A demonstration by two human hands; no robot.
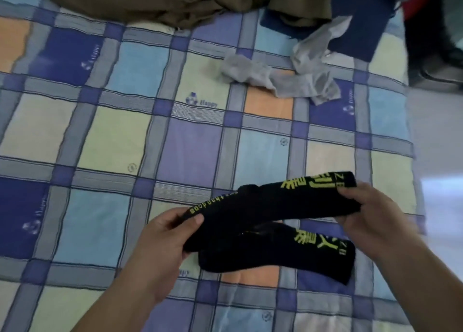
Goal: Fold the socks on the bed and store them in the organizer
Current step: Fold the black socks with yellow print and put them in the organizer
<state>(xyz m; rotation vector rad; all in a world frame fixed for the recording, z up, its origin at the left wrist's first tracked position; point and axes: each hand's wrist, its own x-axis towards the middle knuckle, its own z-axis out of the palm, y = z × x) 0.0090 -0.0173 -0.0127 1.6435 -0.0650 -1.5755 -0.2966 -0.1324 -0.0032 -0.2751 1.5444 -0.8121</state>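
- Left hand [160,234] closing thumb and fingers over the toe end of the upper black sock [263,206], pinching it shut.
- Stretching level between both hands, just above the bed [100,136]; looking light, soft and limp, likely sagging wherever unsupported, so gripping both ends seems best.
- Lying flat directly beneath the upper black sock, touching the bed: the second black sock [288,254], cuff toward the right.
- Right hand [375,214] clamping the cuff end of the upper black sock, fingers curled shut.
- Resting well beyond the upper black sock, crumpled: grey socks [288,76].
- Organizer not appearing anywhere.
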